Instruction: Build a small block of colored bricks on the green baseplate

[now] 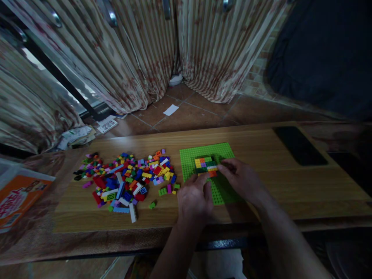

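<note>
A flat block of joined toy bricks (205,163), in yellow, orange, purple, green and white, sits on a green studded baseplate (223,193). My left hand (195,197) is at its near side, fingers bent and the index fingertip against the orange bricks (213,173) along the front edge. What lies under those fingers is hidden. From the right, my right hand (241,176) reaches in with thumb and fingers drawn together, their tips at the white brick on the block's right end.
A wide heap of loose bricks (124,180) covers the left of the wooden table (255,143). Several small bricks (167,190) lie between heap and baseplate. A dark phone-like slab (300,145) is at the far right. An orange-labelled box (21,197) stands left of the table.
</note>
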Tool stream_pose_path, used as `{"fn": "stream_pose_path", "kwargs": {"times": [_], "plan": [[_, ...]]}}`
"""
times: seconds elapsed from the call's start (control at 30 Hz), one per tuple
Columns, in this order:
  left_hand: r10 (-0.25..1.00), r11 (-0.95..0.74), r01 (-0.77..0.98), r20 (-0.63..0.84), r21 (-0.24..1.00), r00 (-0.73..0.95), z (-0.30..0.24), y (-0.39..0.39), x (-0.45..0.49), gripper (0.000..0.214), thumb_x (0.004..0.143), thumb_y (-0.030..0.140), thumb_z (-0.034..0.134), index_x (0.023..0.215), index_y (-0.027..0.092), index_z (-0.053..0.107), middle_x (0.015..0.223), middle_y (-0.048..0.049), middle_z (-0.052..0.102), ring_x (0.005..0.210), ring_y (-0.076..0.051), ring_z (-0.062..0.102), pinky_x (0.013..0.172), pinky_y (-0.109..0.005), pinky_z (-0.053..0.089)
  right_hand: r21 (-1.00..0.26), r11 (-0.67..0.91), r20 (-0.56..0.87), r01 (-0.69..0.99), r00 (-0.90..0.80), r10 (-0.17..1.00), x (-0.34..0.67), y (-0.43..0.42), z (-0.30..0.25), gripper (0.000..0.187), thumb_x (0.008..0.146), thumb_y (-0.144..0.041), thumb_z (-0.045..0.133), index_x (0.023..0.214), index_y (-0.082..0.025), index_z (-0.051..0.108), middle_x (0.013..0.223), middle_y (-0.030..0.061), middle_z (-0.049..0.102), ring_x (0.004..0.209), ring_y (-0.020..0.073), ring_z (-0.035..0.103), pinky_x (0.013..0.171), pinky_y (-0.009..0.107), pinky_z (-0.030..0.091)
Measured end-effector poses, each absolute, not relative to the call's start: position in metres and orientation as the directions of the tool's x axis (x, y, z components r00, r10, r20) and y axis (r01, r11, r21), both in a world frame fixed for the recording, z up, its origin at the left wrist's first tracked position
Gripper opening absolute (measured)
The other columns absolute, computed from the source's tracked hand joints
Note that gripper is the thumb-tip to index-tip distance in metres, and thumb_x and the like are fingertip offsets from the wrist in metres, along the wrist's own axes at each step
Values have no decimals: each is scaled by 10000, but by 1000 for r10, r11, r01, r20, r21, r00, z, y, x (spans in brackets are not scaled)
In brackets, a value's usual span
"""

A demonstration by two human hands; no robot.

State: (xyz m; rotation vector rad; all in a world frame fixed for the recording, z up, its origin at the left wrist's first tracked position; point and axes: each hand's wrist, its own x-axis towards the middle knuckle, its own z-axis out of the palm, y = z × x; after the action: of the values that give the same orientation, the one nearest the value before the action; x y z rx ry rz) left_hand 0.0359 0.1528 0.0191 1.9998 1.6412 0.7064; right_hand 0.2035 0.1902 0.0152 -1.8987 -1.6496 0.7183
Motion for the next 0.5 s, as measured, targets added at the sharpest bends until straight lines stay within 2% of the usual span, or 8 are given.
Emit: {"fn": "stream_pose_path", "kwargs": {"times": [0.23,0.5], "plan": [[982,-183,765,85,618,166,20,151,42,324,911,267,460,1185,243,632,944,-46,710,833,-196,670,728,-303,530,-641,-129,-77,757,104,992,197,188,17,434,816,-480,602,1101,-153,628,804,57,709,670,193,633,641,334,456],[978,-200,794,72,574,194,22,147,44,347,912,244,445,1213,228,616,993,-61,726,863,-214,676,729,-315,535,-637,-111,-29,763,120,992,196,190,9,398,774,-493,633,1009,-175,674,770,45,701,652,192,621,606,324,436]]}}
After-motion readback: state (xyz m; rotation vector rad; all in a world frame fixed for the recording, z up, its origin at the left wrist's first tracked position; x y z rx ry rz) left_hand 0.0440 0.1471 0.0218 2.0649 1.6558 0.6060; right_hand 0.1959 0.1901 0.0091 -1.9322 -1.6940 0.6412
